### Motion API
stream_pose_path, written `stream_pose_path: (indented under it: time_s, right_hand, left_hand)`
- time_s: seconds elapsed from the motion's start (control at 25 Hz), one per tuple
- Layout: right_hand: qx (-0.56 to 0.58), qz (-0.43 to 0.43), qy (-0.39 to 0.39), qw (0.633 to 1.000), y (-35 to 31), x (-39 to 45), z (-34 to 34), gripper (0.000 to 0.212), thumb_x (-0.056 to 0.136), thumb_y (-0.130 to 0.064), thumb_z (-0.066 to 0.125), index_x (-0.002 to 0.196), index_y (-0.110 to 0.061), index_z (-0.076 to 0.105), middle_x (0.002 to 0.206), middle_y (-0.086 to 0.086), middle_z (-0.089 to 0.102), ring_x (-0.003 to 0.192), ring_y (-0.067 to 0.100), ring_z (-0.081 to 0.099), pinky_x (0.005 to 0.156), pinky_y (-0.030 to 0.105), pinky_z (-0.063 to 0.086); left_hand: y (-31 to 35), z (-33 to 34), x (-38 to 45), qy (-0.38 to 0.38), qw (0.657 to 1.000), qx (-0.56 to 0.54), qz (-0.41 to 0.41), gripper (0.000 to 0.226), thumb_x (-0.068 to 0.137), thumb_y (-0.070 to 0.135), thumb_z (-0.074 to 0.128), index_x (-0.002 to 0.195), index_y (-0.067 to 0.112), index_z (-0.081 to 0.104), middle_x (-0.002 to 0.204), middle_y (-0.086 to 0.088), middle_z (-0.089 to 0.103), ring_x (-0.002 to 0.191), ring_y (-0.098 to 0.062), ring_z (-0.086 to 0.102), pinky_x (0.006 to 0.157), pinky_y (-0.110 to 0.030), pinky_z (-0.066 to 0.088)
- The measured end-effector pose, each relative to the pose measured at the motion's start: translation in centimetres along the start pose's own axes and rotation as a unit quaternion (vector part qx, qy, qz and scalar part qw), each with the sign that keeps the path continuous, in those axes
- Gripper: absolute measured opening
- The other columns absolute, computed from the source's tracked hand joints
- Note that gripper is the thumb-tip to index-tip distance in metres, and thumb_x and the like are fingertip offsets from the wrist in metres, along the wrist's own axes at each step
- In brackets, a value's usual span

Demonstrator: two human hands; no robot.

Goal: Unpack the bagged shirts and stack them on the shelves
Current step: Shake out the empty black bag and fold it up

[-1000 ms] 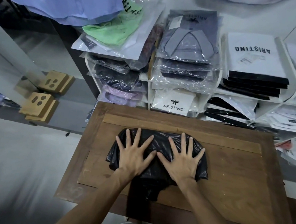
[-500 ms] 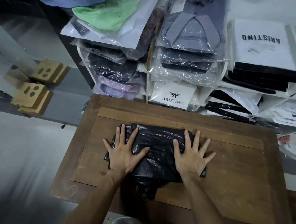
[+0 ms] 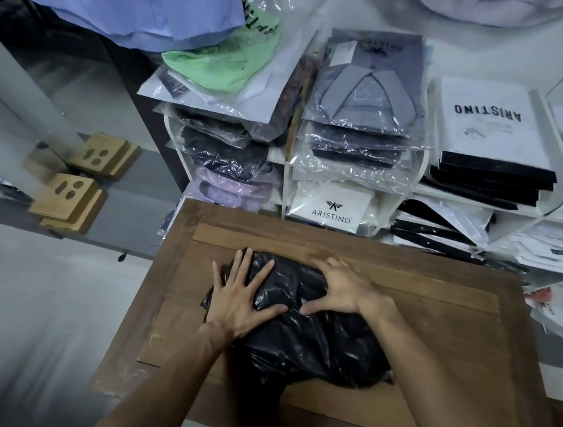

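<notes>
Right hand is now curling onto black bag, lower centre; left hand is pressing flat, fingers spread. Bag is lying unopened on tabletop; unpacking and shelving are remaining.

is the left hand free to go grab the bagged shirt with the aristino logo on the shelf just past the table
Probably not right away. The left hand lies flat with fingers spread on the black bag, apparently pressing it. The path itself looks open: nothing stands between that hand and the Aristino package beyond the table edge.
</notes>
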State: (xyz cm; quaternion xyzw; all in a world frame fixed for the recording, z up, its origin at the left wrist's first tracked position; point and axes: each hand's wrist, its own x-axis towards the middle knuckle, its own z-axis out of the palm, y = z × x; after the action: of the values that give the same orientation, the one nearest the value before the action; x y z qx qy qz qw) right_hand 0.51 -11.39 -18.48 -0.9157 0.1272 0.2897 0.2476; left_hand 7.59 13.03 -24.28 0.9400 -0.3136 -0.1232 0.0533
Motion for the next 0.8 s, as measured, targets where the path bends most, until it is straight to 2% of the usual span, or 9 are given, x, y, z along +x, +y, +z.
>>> stream_pose_path:
  time_s: [0.08,0.16,0.24,0.32,0.4,0.48,0.6,0.68,0.8]
  right_hand:
    - [0.119,0.054,-0.032,0.991,0.5,0.4,-0.5,0.086,0.052,-0.062,0.093,0.128,-0.032,0.066,0.122,-0.008,0.07,0.116,0.018,0.065,0.103,0.037,0.051]
    - [0.26,0.081,-0.034,0.962,1.3,-0.2,0.7,0.061,0.055,-0.043,0.098,0.111,-0.032,0.075,0.104,-0.01,0.077,0.098,0.013,0.072,0.095,0.034,0.057]
    - [0.399,0.088,0.017,0.913,1.8,-1.5,2.1,0.053,0.064,-0.022,0.097,0.112,-0.028,0.076,0.101,-0.007,0.079,0.096,0.014,0.074,0.091,0.031,0.058]
    - [0.533,0.1,0.077,0.837,2.2,-2.8,3.2,0.049,0.07,-0.01,0.093,0.115,-0.018,0.075,0.1,-0.002,0.081,0.094,0.018,0.076,0.086,0.032,0.059]
    - [0.62,0.105,0.102,0.771,2.5,-4.0,4.3,0.047,0.075,-0.009,0.089,0.119,-0.012,0.073,0.105,0.004,0.08,0.096,0.022,0.077,0.084,0.034,0.059]
    - [0.671,0.101,0.111,0.726,2.6,-5.2,5.0,0.045,0.08,-0.009,0.085,0.123,-0.009,0.071,0.11,0.009,0.079,0.1,0.025,0.076,0.088,0.037,0.059]
    - [0.71,0.075,0.094,0.694,3.1,-6.6,5.4,0.047,0.082,-0.011,0.083,0.127,-0.007,0.069,0.119,0.014,0.076,0.111,0.031,0.073,0.101,0.046,0.055]
    - [0.72,0.056,0.094,0.685,3.3,-7.4,5.1,0.049,0.082,-0.013,0.082,0.129,-0.008,0.068,0.123,0.013,0.074,0.116,0.032,0.07,0.106,0.048,0.051]
    - [0.727,0.036,0.107,0.677,2.5,-8.3,4.1,0.046,0.083,-0.017,0.079,0.127,-0.008,0.068,0.123,0.014,0.074,0.116,0.03,0.07,0.105,0.046,0.052]
  left_hand:
    - [-0.2,-1.3,1.8,0.008,0.998,0.051,0.038,0.105,0.067,0.103,0.005,0.157,0.052,-0.005,0.17,-0.009,-0.018,0.155,-0.027,-0.023,0.117,-0.07,-0.011]
    - [0.5,-2.4,3.3,0.049,0.994,0.078,0.058,0.106,0.07,0.102,0.017,0.16,0.048,0.013,0.171,-0.015,-0.007,0.157,-0.035,-0.011,0.116,-0.074,-0.007]
    - [2.0,-2.9,3.4,0.087,0.994,0.062,0.031,0.094,0.077,0.094,0.032,0.157,0.046,0.026,0.171,-0.018,0.001,0.157,-0.041,-0.005,0.115,-0.075,-0.011]
    - [4.0,-2.8,2.3,0.104,0.994,-0.006,-0.013,0.072,0.087,0.079,0.043,0.153,0.05,0.033,0.17,-0.018,0.001,0.155,-0.044,-0.007,0.112,-0.075,-0.011]
    - [6.1,-2.2,0.5,0.087,0.993,-0.061,-0.041,0.063,0.09,0.074,0.045,0.149,0.054,0.036,0.17,-0.017,-0.002,0.155,-0.045,-0.007,0.112,-0.078,-0.002]
    - [7.3,-2.4,-0.9,0.048,0.982,-0.166,-0.082,0.069,0.085,0.08,0.05,0.148,0.06,0.032,0.169,-0.015,0.001,0.154,-0.044,0.001,0.116,-0.071,0.012]
    - [6.6,-3.9,-1.1,-0.007,0.896,-0.426,-0.125,0.086,0.068,0.075,0.078,0.142,0.067,0.036,0.163,-0.006,0.026,0.149,-0.03,0.026,0.122,-0.047,0.028]
    - [5.5,-5.2,-1.0,-0.04,0.825,-0.556,-0.095,0.099,0.063,0.058,0.093,0.144,0.064,0.037,0.154,0.007,0.047,0.139,-0.015,0.048,0.117,-0.043,0.041]
    - [4.7,-7.2,-1.0,-0.147,0.752,-0.641,-0.027,0.114,0.072,0.023,0.093,0.157,0.049,0.022,0.145,0.014,0.056,0.128,-0.006,0.06,0.11,-0.035,0.048]
